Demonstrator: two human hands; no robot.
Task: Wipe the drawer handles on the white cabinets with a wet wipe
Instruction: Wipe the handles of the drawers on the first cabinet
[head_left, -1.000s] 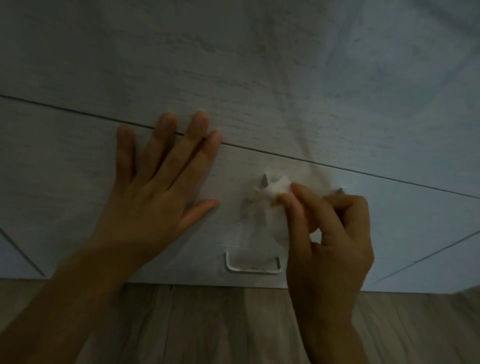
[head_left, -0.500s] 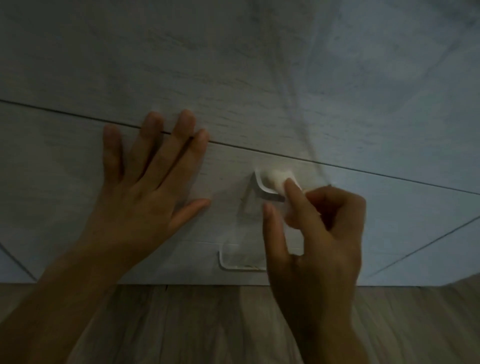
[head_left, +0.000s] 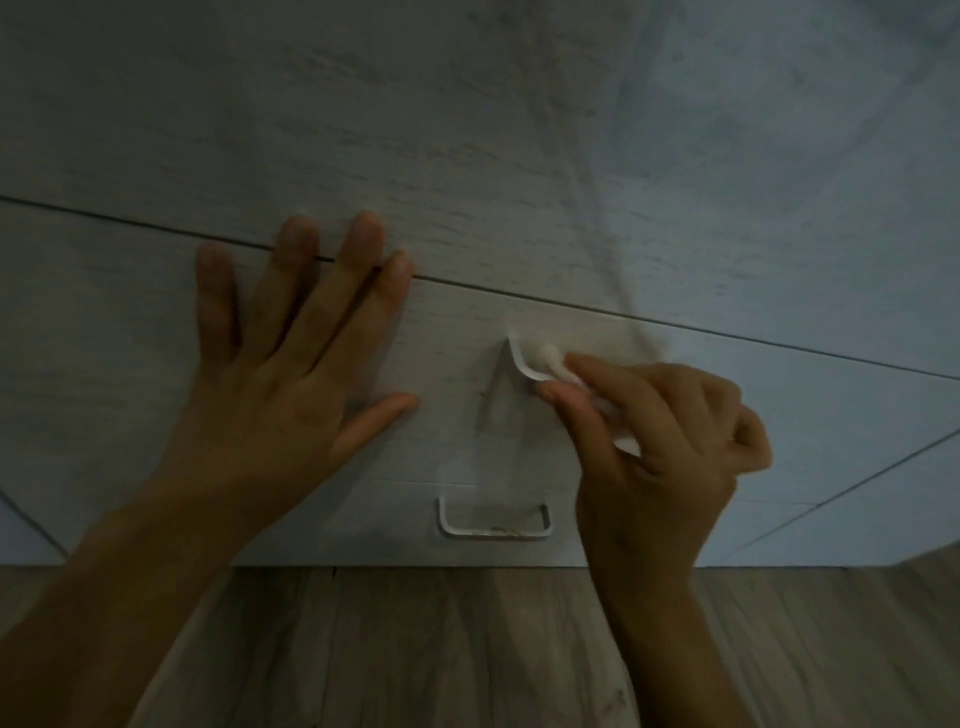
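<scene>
1. White wood-grain drawer front (head_left: 156, 322) under dim light: the left hand (head_left: 280, 384) lies flat on it, fingers spread, holding nothing.
2. The right hand (head_left: 660, 441) pinches a bunched wet wipe (head_left: 553, 361) between thumb and fingers, pressed against the left end of the upper handle (head_left: 522, 364).
3. A lower handle (head_left: 493, 519) sits just above the wooden floor (head_left: 441, 649).

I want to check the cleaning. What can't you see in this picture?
Head view only:
- Upper handle: its right part is hidden behind the right hand.
- Wet wipe: mostly tucked inside the fingers.
- Lower handle: too dim to judge its marks.
- Left hand: forearm cut off by the frame edge.
</scene>
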